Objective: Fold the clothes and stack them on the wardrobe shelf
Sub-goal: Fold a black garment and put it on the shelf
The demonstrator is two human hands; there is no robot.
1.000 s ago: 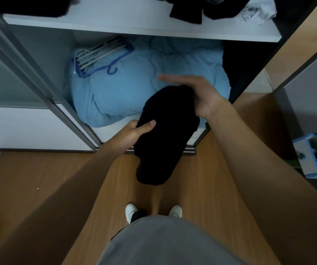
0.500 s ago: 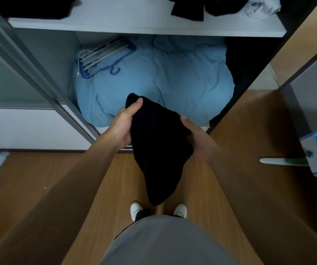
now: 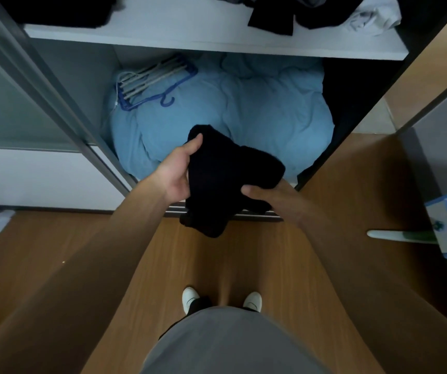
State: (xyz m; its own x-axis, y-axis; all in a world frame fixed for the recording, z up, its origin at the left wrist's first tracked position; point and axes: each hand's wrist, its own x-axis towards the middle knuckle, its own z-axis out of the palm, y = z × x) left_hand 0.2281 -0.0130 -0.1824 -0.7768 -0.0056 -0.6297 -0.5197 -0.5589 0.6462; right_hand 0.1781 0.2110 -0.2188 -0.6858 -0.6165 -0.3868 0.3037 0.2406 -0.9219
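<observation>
At the open wardrobe, I hold a half-folded black garment (image 3: 225,179) in mid-air above the edge of a blue duvet (image 3: 244,109), with the shelf (image 3: 190,41) at 12 o'clock. To fold it well, I judge I should square the edges and tuck up the hanging 6 o'clock end before lifting. My left hand (image 3: 179,171) pinches its 10 o'clock corner, thumb on top. My right hand (image 3: 263,195) grips the 4 o'clock edge, fingers hidden underneath.
</observation>
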